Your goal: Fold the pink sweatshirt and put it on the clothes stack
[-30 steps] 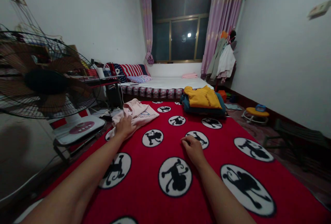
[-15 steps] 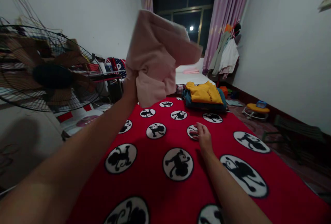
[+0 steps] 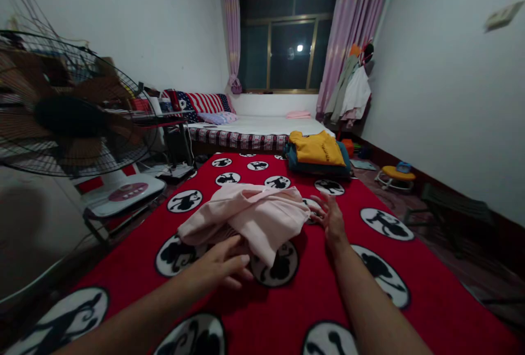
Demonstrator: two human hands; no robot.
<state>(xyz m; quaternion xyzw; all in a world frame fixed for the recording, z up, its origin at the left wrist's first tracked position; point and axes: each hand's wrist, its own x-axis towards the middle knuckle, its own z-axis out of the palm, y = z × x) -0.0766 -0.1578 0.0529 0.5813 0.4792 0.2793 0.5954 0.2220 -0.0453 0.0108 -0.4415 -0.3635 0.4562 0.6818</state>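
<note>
A crumpled pale pink garment (image 3: 250, 215) lies on the red blanket (image 3: 336, 295) printed with black monkey circles. My left hand (image 3: 223, 265) rests at the garment's near edge, fingers spread and touching the cloth without gripping it. My right hand (image 3: 331, 218) hovers just right of the garment, fingers apart and holding nothing. Further back on the blanket sits a folded stack with a yellow garment (image 3: 316, 148) on top of a dark blue one.
A large standing fan (image 3: 69, 111) fills the left side beside a white scale-like base (image 3: 123, 193). Behind the blanket is a bed (image 3: 262, 128) under a dark window. Clothes hang at the right (image 3: 353, 95); a small yellow stool (image 3: 392, 177) stands on the floor.
My left hand grabbed the pink garment at the blanket's left edge, swung it up high, then dropped it in the middle and let go. My right hand moved slightly right and opened.
</note>
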